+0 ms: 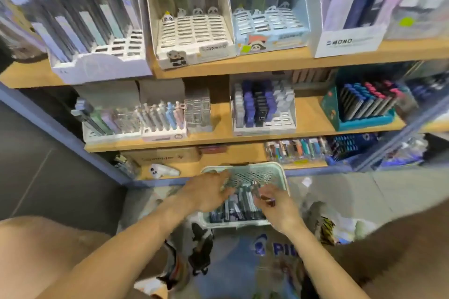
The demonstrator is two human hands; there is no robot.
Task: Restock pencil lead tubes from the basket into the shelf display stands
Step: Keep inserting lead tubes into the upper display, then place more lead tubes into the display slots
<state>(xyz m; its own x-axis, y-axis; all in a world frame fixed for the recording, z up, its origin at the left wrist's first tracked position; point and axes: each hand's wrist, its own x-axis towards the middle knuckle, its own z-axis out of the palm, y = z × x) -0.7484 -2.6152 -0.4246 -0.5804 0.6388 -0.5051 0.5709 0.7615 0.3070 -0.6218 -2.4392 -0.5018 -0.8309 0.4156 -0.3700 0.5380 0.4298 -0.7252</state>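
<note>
The basket [281, 175] sits on the floor near me, just in front of the lowest shelf, so that stock lies within reach of both arms while the display stands rise directly beyond it. The pencil lead tubes [239, 206] lie flat in a loose layer at the near end of the basket; its perforated far wall is bare.

My left hand [206, 193] reaches into the left side of the basket, palm down, fingers spread and only slightly bent, resting on the tubes. Motion blur covers the fingertips, so I cannot tell whether any tube is actually pinched; as far as I can judge the hand is released and sorting, not gripping.

My right hand [274, 201] is over the right side of the basket with its fingers curled inward. It appears to pinch a small dark tube [268, 200] between thumb and fingertips, held just above the rest.

On the middle shelf, the white stand [264, 126] right of centre holds upright blue, black and pale tubes at its back, with empty slots along its near rows. I judge this the likely destination, though the blur leaves the match unconfirmed. The panda stand [194, 41] on the upper shelf also shows many open slots.
</note>
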